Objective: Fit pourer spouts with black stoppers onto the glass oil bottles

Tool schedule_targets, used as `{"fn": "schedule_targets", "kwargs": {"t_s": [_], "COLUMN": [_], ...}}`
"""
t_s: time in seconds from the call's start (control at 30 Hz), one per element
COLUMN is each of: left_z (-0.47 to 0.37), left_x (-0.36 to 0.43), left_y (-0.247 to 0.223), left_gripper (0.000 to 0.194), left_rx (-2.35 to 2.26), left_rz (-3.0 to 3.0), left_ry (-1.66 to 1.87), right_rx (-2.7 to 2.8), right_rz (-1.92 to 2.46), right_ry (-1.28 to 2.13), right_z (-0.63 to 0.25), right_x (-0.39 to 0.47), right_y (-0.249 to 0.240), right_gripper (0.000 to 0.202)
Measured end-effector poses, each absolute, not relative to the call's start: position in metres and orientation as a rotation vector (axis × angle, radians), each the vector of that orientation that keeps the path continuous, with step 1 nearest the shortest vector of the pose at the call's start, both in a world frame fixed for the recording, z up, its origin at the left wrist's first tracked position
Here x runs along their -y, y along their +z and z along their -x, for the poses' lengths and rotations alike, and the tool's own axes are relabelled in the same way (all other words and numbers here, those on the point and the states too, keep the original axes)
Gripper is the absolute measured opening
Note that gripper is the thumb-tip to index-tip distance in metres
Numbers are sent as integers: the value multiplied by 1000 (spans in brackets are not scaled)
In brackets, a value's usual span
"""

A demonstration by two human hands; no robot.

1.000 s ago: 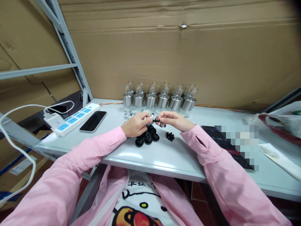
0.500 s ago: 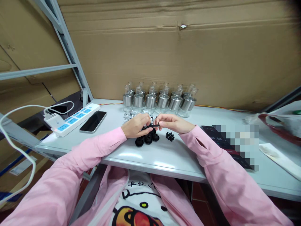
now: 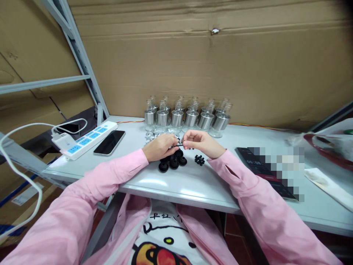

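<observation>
"Gripping what in the left hand [image 3: 160, 146]?"
"Thin black rod [image 3: 180, 145], pointing at the right hand [image 3: 202, 143], curled, grip unclear."
"Room below the fingers [image 3: 168, 140]?"
"Round black caps [image 3: 174, 162], then bare pale-grey tabletop [image 3: 190, 180] to its edge."

A dark-screened phone [image 3: 109, 142] lies beside a white power strip [image 3: 89, 140], and brown cardboard [image 3: 165, 62] stands behind.

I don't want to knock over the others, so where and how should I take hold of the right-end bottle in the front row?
Probably around the metal band of that bottle, coming from the right. It stands upright, with other bottles to its left and behind it. The band looks broad and round; the glass neck is narrower, so likely a weaker hold.
</observation>
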State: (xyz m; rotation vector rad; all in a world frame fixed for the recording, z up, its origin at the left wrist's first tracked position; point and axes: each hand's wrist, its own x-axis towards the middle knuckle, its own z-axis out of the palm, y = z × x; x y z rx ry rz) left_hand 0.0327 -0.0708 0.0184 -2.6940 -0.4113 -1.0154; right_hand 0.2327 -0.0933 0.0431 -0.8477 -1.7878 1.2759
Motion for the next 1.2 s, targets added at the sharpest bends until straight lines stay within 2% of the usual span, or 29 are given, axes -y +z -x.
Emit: {"fn": "schedule_targets", "kwargs": {"t_s": [0.17,0.37,0.6,1.2], "left_z": [-33,-32,-34,-33], "left_x": [70,68,66,64], "left_y": [17,15,12,12], "left_gripper": [22,11,14,20], "left_rx": [466,377,358,251], "left_rz": [2701,2739,2797,2826], "left_ry": [-992,-1104,-1161,-1061], "right_rx": [1720,1615,1544,1553], "right_rz": [864,844,880,850], "right_ry": [1204,1131,1040,1222], "right_z": [-227,-227,-231,-229], "right_x": [96,94,91,88], "right_y": [43,43,45,35], "right_gripper": [35,34,33,30]}}
